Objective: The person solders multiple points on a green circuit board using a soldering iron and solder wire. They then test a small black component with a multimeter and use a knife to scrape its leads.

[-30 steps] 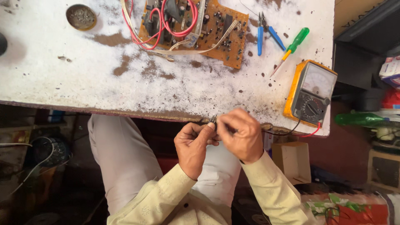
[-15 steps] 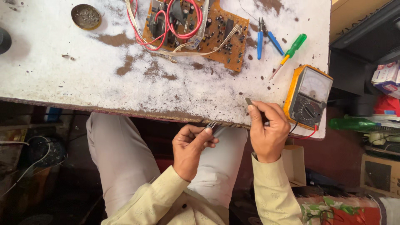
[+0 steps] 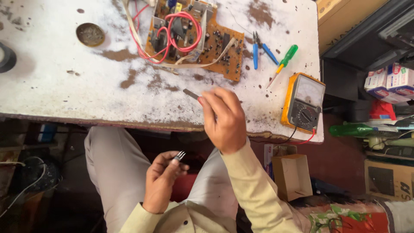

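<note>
Right grip (image 3: 222, 118) pinching thin metal tool (image 3: 190, 93) over white bench (image 3: 64, 92); left grip (image 3: 161, 179) below bench edge, holding small three-legged component (image 3: 179, 155), legs up. Looks like lead prep step. Next move needs tool tip brought to legs; circuit board (image 3: 194, 39) untouched.

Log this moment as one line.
left hand: pinches three-legged component above lap | right hand: holds tweezers over table | circuit board untouched
</note>
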Demonstrator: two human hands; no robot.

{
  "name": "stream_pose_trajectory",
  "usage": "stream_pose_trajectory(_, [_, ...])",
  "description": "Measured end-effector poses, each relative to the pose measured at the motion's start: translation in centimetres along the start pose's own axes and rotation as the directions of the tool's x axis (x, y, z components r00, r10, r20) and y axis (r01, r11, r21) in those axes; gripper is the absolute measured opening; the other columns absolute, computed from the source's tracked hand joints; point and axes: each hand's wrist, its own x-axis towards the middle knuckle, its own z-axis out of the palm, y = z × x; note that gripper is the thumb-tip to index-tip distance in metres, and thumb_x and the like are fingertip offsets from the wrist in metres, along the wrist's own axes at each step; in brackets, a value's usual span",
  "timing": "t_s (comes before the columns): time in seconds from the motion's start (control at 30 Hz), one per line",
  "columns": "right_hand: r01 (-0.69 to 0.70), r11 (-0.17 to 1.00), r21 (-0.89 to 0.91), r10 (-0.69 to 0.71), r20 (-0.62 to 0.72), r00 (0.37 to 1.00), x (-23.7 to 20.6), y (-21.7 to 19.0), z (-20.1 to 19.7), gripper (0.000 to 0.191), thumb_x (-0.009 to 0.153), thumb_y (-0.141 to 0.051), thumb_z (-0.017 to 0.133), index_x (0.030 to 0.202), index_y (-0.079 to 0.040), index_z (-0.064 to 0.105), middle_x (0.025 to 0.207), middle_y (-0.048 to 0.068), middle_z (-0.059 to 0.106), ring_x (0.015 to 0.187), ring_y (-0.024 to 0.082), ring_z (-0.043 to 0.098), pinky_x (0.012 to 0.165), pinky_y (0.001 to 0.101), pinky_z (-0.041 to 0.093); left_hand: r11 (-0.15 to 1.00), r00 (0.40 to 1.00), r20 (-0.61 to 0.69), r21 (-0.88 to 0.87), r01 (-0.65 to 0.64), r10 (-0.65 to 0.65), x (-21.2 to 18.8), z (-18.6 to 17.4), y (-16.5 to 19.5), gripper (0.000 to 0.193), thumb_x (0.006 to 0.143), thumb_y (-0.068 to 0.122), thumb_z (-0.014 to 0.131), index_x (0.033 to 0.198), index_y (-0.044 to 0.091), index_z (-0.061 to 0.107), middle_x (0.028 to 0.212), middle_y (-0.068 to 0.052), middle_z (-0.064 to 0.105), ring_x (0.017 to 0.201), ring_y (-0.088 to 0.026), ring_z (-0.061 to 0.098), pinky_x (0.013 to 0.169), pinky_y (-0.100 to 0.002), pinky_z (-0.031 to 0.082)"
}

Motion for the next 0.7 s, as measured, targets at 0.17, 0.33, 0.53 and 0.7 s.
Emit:
stream_pose_trajectory(0.17, [-0.095, 0.984, 0.153, 0.033, 0.364, 0.931, -8.0, -1.9, 1.5, 0.008, 0.091, -0.009, 0.080, 0.093, -0.007, 0.073, 0.092, 0.010, 0.069, 0.086, 0.030, 0.070, 0.077, 0.0389, 0.057, 0.998, 0.985, -0.170, -0.064, 0.024, -0.034, 1.0, -4.5, -1.3, 0.019, 0.098, 0.010, 0.059, 0.115, 0.001, 0.061, 0.097, -0.004, 0.068, 0.079, -0.015, 0.067, 0.068, -0.029, 0.055])
stream_pose_trajectory(0.33, [-0.110, 0.993, -0.038, 0.116, 0.421, 0.899, -13.1, 2.0, 9.6, 0.030, 0.094, -0.021, 0.068, 0.119, -0.004, 0.070, 0.118, 0.023, 0.068, 0.107, 0.042, 0.064, 0.094, 0.0490, 0.051, 0.997, 0.972, -0.231, -0.073, 0.038, -0.054, 0.6, -7.8, -1.9, 0.020, 0.097, 0.011, 0.062, 0.115, 0.001, 0.061, 0.096, -0.005, 0.066, 0.078, -0.015, 0.067, 0.069, -0.028, 0.056])
stream_pose_trajectory(0.53, [0.005, 0.990, -0.142, 0.076, 0.560, 0.825, -10.6, 5.1, 19.6, 0.038, 0.093, -0.031, 0.062, 0.123, -0.008, 0.069, 0.124, 0.023, 0.067, 0.115, 0.044, 0.060, 0.098, 0.0543, 0.044, 0.987, 0.967, -0.253, -0.154, -0.050, 0.010, -1.2, -9.4, -2.0, 0.018, 0.096, 0.010, 0.067, 0.110, -0.001, 0.064, 0.090, -0.006, 0.067, 0.074, -0.014, 0.064, 0.066, -0.028, 0.053])
stream_pose_trajectory(0.7, [-0.335, 0.915, -0.226, 0.392, 0.700, 0.597, -9.0, 3.7, 20.8, 0.039, 0.094, -0.037, 0.065, 0.124, -0.012, 0.067, 0.127, 0.021, 0.066, 0.116, 0.039, 0.063, 0.103, 0.0489, 0.046, 0.967, 0.956, -0.294, -0.248, -0.052, -0.024, -2.3, -10.3, -2.6, 0.018, 0.093, 0.008, 0.068, 0.109, -0.001, 0.064, 0.089, -0.006, 0.067, 0.070, -0.015, 0.062, 0.063, -0.029, 0.052])
